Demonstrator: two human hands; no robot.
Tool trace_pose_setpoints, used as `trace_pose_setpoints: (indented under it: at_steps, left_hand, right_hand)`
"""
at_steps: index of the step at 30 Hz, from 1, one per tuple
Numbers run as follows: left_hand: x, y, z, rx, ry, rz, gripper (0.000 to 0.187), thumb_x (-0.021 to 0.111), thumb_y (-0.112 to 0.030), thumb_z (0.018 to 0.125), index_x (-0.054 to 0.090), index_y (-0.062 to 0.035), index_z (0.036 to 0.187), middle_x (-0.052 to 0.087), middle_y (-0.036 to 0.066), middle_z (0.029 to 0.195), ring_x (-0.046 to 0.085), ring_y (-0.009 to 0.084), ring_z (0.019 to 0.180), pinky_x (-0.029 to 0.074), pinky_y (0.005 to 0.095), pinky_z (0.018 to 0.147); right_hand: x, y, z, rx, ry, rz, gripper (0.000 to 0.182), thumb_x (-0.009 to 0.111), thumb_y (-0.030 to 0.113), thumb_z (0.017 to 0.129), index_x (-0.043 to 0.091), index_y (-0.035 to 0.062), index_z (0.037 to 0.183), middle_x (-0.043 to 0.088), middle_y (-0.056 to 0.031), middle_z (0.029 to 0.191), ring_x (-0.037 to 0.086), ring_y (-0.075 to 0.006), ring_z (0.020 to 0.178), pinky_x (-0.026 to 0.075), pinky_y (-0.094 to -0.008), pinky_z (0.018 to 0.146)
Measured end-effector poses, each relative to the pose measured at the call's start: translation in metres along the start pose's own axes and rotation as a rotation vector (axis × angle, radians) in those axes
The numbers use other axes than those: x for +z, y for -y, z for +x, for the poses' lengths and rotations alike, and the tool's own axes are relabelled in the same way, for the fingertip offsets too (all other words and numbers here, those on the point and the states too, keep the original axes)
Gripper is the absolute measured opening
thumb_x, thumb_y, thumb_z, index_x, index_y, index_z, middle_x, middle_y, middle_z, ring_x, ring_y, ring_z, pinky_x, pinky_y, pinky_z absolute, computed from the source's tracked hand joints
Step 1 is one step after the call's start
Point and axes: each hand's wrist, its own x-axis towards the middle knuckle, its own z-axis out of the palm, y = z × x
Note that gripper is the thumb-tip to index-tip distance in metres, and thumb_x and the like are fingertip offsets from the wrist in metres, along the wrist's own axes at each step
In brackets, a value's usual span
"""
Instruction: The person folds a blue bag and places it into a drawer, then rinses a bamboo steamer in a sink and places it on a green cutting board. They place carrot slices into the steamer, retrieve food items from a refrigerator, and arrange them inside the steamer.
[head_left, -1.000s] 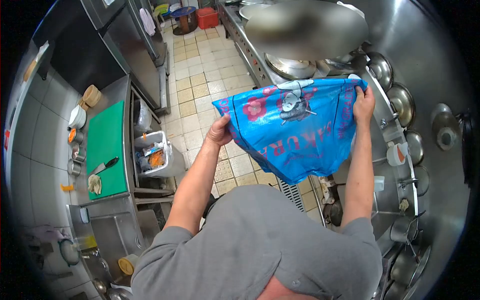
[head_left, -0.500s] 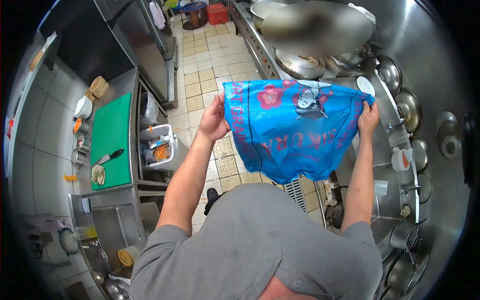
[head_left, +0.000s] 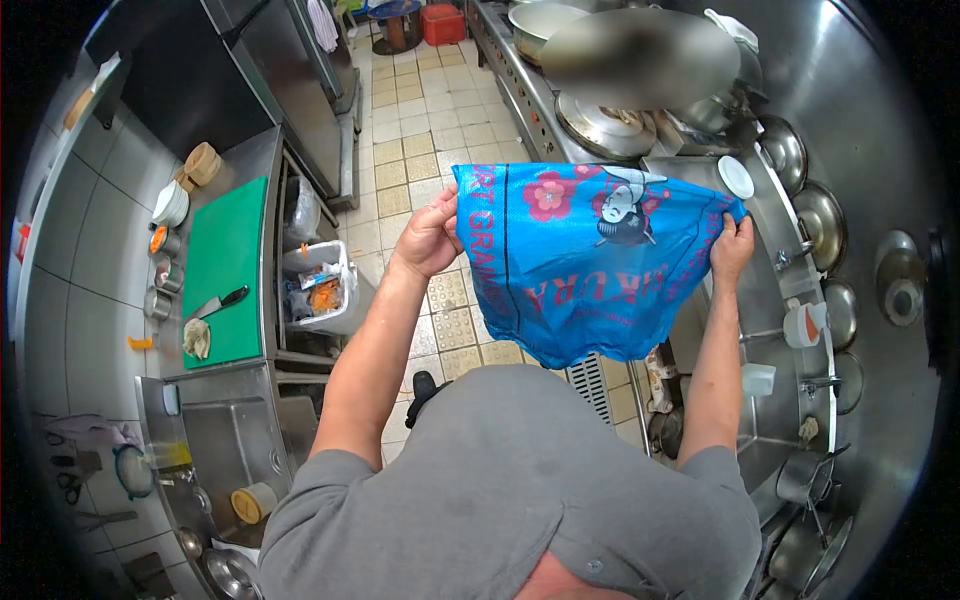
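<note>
A blue woven rice sack (head_left: 590,270) with printed lettering, pink flowers and a figure is stretched between my two hands, its print upside down to me. My left hand (head_left: 430,235) pinches the sack's upper left corner. At the upper right corner, my right hand (head_left: 732,245) grips the gathered edge, fingers closed on it. The sack hangs in front of my body above the tiled floor, its lower edge bunched and sagging. What is inside it, if anything, is hidden.
To the left a green cutting board (head_left: 228,270) lies on a steel counter with a knife (head_left: 218,303) and a pale cloth-like lump (head_left: 196,340). Below it stands a white bin (head_left: 345,300) with waste. On the right are a stove (head_left: 535,105), pan lids (head_left: 822,225) and a steel sink (head_left: 770,410).
Both hands keep their grip on the sack. Its cloth has shifted slightly, with the folds on its right side changed. The whole view has moved a little.
</note>
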Motion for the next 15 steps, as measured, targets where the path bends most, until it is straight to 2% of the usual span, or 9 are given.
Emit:
trace_pose_setpoints:
  at_steps: [2, 4, 5, 7, 8, 11, 13, 14, 15]
  left_hand:
    - [-0.011, -0.004, 0.002, -0.045, 0.030, -0.048, 0.045, 0.055, -0.031, 0.106, 0.051, -0.0043, 0.142, 0.066, 0.010, 0.133, 0.067, 0.0233, 0.116, 0.054, 0.0431, 0.102]
    - [-0.009, -0.007, 0.004, -0.176, -0.095, -0.110, 0.042, 0.053, -0.035, 0.107, 0.058, -0.0040, 0.135, 0.070, 0.010, 0.124, 0.069, 0.0229, 0.112, 0.055, 0.0431, 0.100]
    - [-0.007, -0.005, 0.003, -0.177, -0.095, -0.110, 0.042, 0.053, -0.035, 0.107, 0.058, -0.0040, 0.135, 0.070, 0.010, 0.124, 0.069, 0.0229, 0.112, 0.055, 0.0431, 0.100]
    - [0.037, -0.012, 0.001, -0.179, -0.309, -0.069, 0.039, 0.053, -0.036, 0.107, 0.063, -0.0047, 0.127, 0.074, 0.009, 0.114, 0.071, 0.0220, 0.104, 0.057, 0.0434, 0.095]
    - [0.035, -0.011, 0.002, -0.182, -0.309, -0.067, 0.039, 0.053, -0.036, 0.107, 0.063, -0.0047, 0.127, 0.074, 0.009, 0.114, 0.071, 0.0220, 0.104, 0.057, 0.0434, 0.095]
    - [0.021, -0.005, 0.001, -0.146, -0.251, 0.070, 0.034, 0.054, -0.034, 0.107, 0.065, -0.0056, 0.122, 0.074, 0.009, 0.110, 0.072, 0.0208, 0.099, 0.058, 0.0427, 0.091]
    - [0.013, -0.011, -0.004, -0.133, -0.411, 0.469, 0.028, 0.055, -0.030, 0.106, 0.067, -0.0063, 0.116, 0.075, 0.008, 0.107, 0.072, 0.0200, 0.094, 0.058, 0.0413, 0.089]
    - [0.009, -0.016, -0.006, -0.134, -0.413, 0.469, 0.028, 0.055, -0.030, 0.106, 0.067, -0.0063, 0.116, 0.075, 0.008, 0.107, 0.072, 0.0200, 0.094, 0.058, 0.0413, 0.089]
    - [0.007, -0.023, -0.010, -0.071, -0.205, 0.364, 0.027, 0.056, -0.028, 0.106, 0.067, -0.0053, 0.117, 0.075, 0.009, 0.109, 0.072, 0.0206, 0.097, 0.057, 0.0410, 0.092]
  right_hand:
    - [-0.003, 0.007, -0.001, 0.016, -0.015, 0.038, 0.017, 0.067, 0.013, 0.097, 0.059, 0.0015, 0.087, 0.065, -0.0084, 0.077, 0.057, -0.0175, 0.071, 0.048, -0.0361, 0.068]
    - [-0.005, -0.001, -0.001, 0.009, -0.009, 0.032, 0.016, 0.067, 0.014, 0.098, 0.061, 0.0018, 0.089, 0.065, -0.0079, 0.077, 0.056, -0.0162, 0.071, 0.048, -0.0358, 0.069]
    - [-0.006, -0.005, -0.002, 0.001, -0.002, 0.026, 0.015, 0.067, 0.015, 0.098, 0.062, 0.0021, 0.092, 0.065, -0.0074, 0.078, 0.056, -0.0150, 0.072, 0.048, -0.0354, 0.069]
    - [-0.008, -0.002, -0.004, -0.022, -0.020, 0.000, 0.015, 0.067, 0.015, 0.098, 0.062, 0.0021, 0.091, 0.065, -0.0077, 0.078, 0.056, -0.0150, 0.071, 0.048, -0.0357, 0.069]
    - [-0.009, -0.001, -0.004, -0.044, -0.041, -0.023, 0.015, 0.067, 0.014, 0.098, 0.062, 0.0020, 0.091, 0.065, -0.0080, 0.077, 0.056, -0.0150, 0.071, 0.048, -0.0359, 0.069]
    - [-0.016, -0.010, -0.005, -0.003, 0.013, -0.138, 0.014, 0.067, 0.014, 0.097, 0.064, 0.0017, 0.092, 0.065, -0.0092, 0.077, 0.057, -0.0152, 0.072, 0.049, -0.0356, 0.069]
    - [-0.021, -0.005, -0.001, -0.017, 0.032, -0.088, 0.012, 0.067, 0.012, 0.097, 0.063, 0.0020, 0.093, 0.067, -0.0078, 0.081, 0.058, -0.0142, 0.075, 0.049, -0.0340, 0.071]
    - [-0.022, -0.003, 0.000, -0.031, 0.051, -0.035, 0.009, 0.066, 0.010, 0.098, 0.063, 0.0023, 0.094, 0.069, -0.0063, 0.085, 0.059, -0.0132, 0.078, 0.049, -0.0323, 0.073]
    - [-0.018, -0.004, -0.002, -0.026, 0.051, -0.036, 0.009, 0.066, 0.010, 0.098, 0.063, 0.0023, 0.094, 0.069, -0.0063, 0.085, 0.059, -0.0132, 0.078, 0.049, -0.0323, 0.073]
